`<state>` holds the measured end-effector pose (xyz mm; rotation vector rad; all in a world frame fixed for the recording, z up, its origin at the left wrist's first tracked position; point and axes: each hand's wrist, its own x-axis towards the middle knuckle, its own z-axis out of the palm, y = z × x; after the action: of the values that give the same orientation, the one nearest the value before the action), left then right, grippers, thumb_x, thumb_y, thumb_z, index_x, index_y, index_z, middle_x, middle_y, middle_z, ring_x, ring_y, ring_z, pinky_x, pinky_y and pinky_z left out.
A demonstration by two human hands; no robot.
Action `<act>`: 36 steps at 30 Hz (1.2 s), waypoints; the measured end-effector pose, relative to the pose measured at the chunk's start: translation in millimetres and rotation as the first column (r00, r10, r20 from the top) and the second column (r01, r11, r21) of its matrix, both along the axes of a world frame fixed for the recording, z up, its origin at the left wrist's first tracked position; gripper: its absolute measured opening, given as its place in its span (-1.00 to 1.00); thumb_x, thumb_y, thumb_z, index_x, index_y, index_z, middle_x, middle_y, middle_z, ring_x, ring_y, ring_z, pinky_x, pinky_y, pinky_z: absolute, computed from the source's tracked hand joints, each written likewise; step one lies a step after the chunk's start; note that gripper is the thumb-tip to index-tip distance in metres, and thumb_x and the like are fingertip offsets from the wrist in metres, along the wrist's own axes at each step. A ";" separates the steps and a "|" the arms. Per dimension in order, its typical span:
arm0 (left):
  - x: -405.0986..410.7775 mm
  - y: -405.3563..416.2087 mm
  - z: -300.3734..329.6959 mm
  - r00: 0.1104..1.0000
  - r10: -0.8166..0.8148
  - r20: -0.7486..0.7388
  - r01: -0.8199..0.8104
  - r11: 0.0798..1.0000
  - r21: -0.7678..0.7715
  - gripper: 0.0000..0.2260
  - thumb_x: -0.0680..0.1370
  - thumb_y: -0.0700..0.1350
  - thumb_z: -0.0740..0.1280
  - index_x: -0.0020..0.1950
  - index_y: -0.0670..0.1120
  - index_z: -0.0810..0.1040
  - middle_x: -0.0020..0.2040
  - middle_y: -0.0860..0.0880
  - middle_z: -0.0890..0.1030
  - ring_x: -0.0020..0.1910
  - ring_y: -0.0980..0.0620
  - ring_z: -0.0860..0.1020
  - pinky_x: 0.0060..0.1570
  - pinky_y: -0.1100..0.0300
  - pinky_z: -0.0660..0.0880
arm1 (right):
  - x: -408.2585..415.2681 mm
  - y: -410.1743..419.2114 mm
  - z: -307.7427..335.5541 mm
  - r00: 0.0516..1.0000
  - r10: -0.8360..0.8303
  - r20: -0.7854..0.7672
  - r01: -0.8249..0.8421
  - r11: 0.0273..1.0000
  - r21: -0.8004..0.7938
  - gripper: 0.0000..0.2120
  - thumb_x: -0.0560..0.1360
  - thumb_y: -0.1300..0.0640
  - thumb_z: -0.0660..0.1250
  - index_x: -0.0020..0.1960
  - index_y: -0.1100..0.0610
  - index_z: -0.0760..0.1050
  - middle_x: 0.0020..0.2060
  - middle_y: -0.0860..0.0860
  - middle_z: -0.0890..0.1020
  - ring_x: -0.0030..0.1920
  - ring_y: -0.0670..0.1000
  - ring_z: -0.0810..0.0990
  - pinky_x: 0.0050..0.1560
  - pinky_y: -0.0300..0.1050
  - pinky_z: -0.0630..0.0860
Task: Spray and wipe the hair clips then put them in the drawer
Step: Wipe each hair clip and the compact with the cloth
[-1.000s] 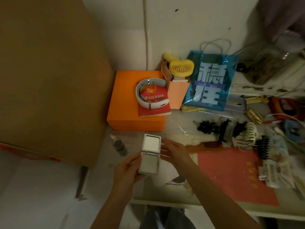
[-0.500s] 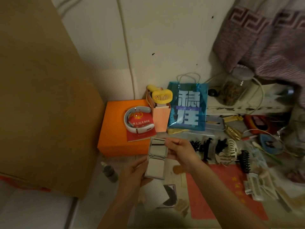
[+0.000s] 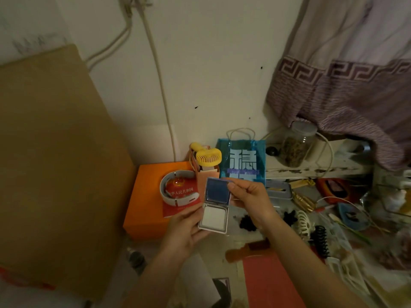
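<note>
cluttered desk (image 3: 224,247) against a pale wall held everything. hair clips (image 3: 311,227) lay on it to the right of the hands: a white claw clip (image 3: 305,221), a black comb clip (image 3: 320,243) just right of it, and black ones (image 3: 248,222) partly hidden behind the right wrist. none was in a hand.

both hands held an open compact (image 3: 215,206) above the desk, left of the clips. left hand (image 3: 185,233) gripped its lower half from the left side, fingers curled under the base and thumb on the edge. right hand (image 3: 250,201) pinched the raised lid at its right edge between thumb and fingers. the lid's mirror showed blue; the lower half looked white.

behind the compact an orange box (image 3: 144,201) stood in the corner, with a red booklet (image 3: 180,196) on top and a white band (image 3: 175,186) lying on that. just right of the box a yellow fan (image 3: 208,157) stuck up out of a pink bag (image 3: 205,176), and a blue bag (image 3: 242,158) leaned on the wall beside it. a jar (image 3: 297,144) sat on a ledge further right, under a purple patterned cloth (image 3: 347,85). a red mat (image 3: 269,283) lay near the desk's front, with a brown comb (image 3: 246,252) at its far edge. a brown board (image 3: 55,163) filled the left side, a small bottle (image 3: 136,260) at its foot. cables (image 3: 155,70) ran down the wall.
</note>
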<state>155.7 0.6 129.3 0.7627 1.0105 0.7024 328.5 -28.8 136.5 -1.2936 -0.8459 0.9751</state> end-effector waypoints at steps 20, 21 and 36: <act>22.0 9.7 16.4 0.990 0.022 0.138 -0.026 0.999 0.026 -0.85 0.53 -0.25 0.31 0.01 -0.05 0.60 -0.13 -0.03 0.72 -0.19 0.00 0.69 -0.38 0.18 0.59 | 9.1 -29.6 8.3 0.990 0.119 -0.081 -0.113 0.991 0.077 -0.70 0.42 -0.04 0.32 -0.04 0.14 0.67 0.08 -0.07 0.67 0.15 -0.07 0.61 0.01 -0.23 0.58; 22.1 9.2 16.8 0.990 0.024 0.142 -0.029 0.999 0.034 -0.85 0.52 -0.25 0.32 -0.01 -0.04 0.60 -0.13 -0.03 0.72 -0.19 -0.01 0.69 -0.39 0.17 0.59 | 8.6 -29.8 8.6 0.984 0.134 -0.120 -0.126 0.989 0.073 -0.67 0.43 -0.03 0.31 0.04 0.18 0.64 0.11 -0.05 0.66 0.14 -0.05 0.62 -0.02 -0.23 0.58; 10.7 6.6 29.5 0.982 -0.149 0.117 0.126 0.976 0.178 -0.60 0.39 0.00 0.43 0.19 -0.09 0.54 0.04 -0.11 0.69 0.02 -0.09 0.66 -0.17 0.14 0.62 | 6.6 -33.8 6.9 0.961 0.164 -0.221 -0.154 0.986 0.063 -0.63 0.39 0.18 0.35 0.19 0.17 0.56 0.07 0.02 0.68 0.10 0.04 0.64 0.00 -0.16 0.60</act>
<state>166.4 7.2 158.8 0.9149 0.7781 0.7146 335.0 -62.6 143.4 -1.0643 -0.7988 1.1993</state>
